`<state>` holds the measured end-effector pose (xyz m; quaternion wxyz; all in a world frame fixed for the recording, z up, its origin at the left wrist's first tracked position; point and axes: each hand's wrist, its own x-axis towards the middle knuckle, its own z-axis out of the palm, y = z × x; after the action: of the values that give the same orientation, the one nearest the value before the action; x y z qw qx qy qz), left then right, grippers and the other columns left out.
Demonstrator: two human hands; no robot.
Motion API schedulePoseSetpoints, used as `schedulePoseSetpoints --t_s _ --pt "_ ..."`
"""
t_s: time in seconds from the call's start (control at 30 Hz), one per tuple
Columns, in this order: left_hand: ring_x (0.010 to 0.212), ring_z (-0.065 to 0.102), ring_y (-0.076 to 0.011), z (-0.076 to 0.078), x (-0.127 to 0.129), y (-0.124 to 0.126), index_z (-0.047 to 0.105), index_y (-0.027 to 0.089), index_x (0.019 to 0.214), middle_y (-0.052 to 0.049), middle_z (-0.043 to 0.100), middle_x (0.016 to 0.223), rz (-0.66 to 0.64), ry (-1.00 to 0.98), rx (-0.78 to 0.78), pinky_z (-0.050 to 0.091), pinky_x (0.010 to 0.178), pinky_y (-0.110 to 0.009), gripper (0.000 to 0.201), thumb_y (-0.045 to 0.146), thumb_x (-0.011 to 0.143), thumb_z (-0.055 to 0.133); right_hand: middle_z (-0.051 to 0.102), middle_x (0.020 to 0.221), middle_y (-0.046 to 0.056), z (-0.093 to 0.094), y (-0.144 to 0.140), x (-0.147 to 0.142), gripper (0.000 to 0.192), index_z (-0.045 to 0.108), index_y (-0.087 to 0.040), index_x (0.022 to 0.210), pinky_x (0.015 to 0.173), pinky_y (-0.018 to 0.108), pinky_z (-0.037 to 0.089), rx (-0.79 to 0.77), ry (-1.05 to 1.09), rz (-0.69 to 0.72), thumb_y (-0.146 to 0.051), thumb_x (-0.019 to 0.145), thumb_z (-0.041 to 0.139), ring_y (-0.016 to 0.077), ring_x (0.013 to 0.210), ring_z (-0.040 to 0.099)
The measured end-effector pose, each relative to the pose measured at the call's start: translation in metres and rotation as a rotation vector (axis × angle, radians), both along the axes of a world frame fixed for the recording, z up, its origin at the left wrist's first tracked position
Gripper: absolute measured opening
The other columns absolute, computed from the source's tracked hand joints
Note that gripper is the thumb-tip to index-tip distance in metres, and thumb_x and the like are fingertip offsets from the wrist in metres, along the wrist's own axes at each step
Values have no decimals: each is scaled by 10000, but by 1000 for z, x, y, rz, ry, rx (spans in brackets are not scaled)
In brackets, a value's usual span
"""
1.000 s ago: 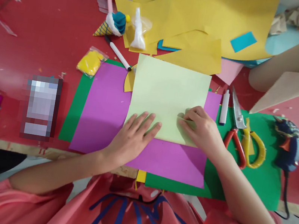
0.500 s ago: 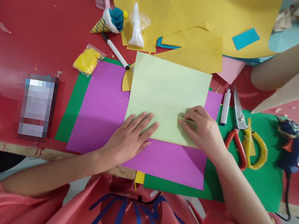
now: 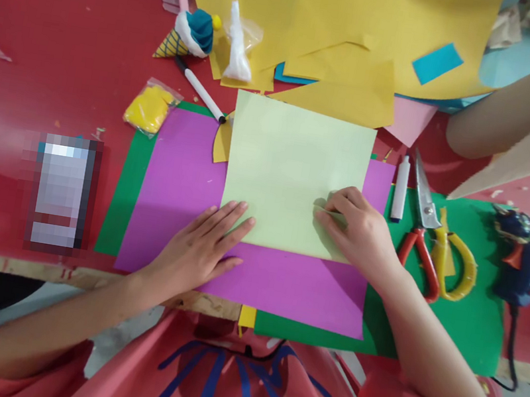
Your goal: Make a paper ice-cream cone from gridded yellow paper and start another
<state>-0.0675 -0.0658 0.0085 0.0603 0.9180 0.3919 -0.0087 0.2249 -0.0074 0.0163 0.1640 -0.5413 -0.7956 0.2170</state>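
A pale green paper sheet [image 3: 291, 162] lies on a purple sheet [image 3: 182, 179], which rests on a green sheet [image 3: 457, 316]. My left hand [image 3: 199, 248] lies flat with fingers spread, its fingertips on the pale sheet's lower left corner and the palm on the purple sheet. My right hand [image 3: 363, 231] pinches a small folded flap of the pale green sheet near its lower right part.
Red-and-yellow scissors [image 3: 431, 248] and a white tube [image 3: 400, 188] lie right of my right hand. A glue gun [image 3: 517, 255] sits further right. Yellow paper sheets [image 3: 352, 31], a marker [image 3: 200, 90], a paper ice-cream cone [image 3: 185, 35] and a yellow bag [image 3: 150, 108] lie behind.
My left hand has slid left and toward me, off most of the pale green sheet onto the purple one. My right hand has stayed on the flap.
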Motion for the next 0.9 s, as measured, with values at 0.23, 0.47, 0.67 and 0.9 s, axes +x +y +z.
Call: schedulePoseSetpoints --t_s 0.23,0.47,0.67,0.9 --pt "1462 244 -298 0 0 1 233 143 1503 -178 292 1555 11 -4 -11 300 1159 -467 644 438 966 430 591 899 82 1 1 -1 148 546 -181 801 626 302 455 -8 -28 -8 -256 911 481 179 740 587" --pt "1463 243 -300 2 1 1 256 151 1496 -184 298 1551 45 -38 -34 275 1167 -498 621 417 966 440 604 898 87 2 0 -3 185 562 -181 815 601 299 426 11 -72 -22 -279 924 448 181 737 587" --pt "1456 253 -318 2 1 2 264 124 1489 -202 292 1549 32 6 -4 264 1165 -505 633 426 962 443 604 907 92 2 0 -4 190 569 -173 827 588 298 413 7 -102 -27 -285 923 449 186 730 584" --pt "1457 245 -333 1 1 1 269 144 1494 -213 270 1554 42 10 -12 273 1155 -523 638 428 955 457 602 896 86 0 0 -4 187 560 -179 814 583 292 405 27 -98 -26 -285 923 450 179 713 574"
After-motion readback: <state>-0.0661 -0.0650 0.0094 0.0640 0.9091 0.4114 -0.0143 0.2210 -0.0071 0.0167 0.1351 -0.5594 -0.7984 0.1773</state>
